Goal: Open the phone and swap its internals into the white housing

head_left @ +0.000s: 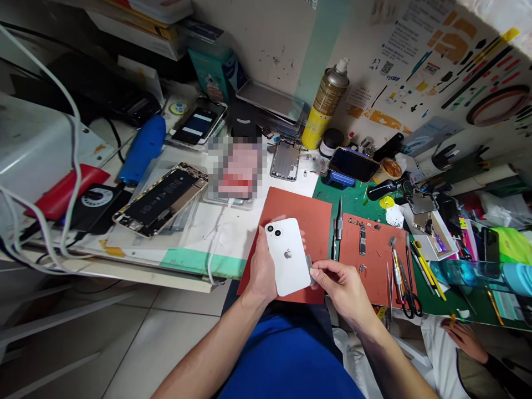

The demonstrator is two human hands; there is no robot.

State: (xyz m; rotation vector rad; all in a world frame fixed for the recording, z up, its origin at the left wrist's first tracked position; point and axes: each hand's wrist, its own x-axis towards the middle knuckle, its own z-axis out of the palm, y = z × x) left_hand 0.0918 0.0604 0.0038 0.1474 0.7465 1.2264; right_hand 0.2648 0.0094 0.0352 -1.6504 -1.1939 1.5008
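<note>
A white phone (291,267) is held over a reddish-brown mat (301,208), its back with two camera lenses facing up. My left hand (263,269) wraps round its left side, with fingertips showing faintly past the far edge. On the other side, my right hand (338,280) pinches a small thin grey blade (309,267) between thumb and fingers, against the phone's lower right edge. The blade's inner edge cannot be made out where it meets the phone.
An opened phone (161,199) lies at the left, near a blue tool (143,148). Tweezers, black scissors (411,303) and small parts rest on a second mat (349,266). Behind stands a spray can (324,105). Another person's hand (464,339) shows at lower right.
</note>
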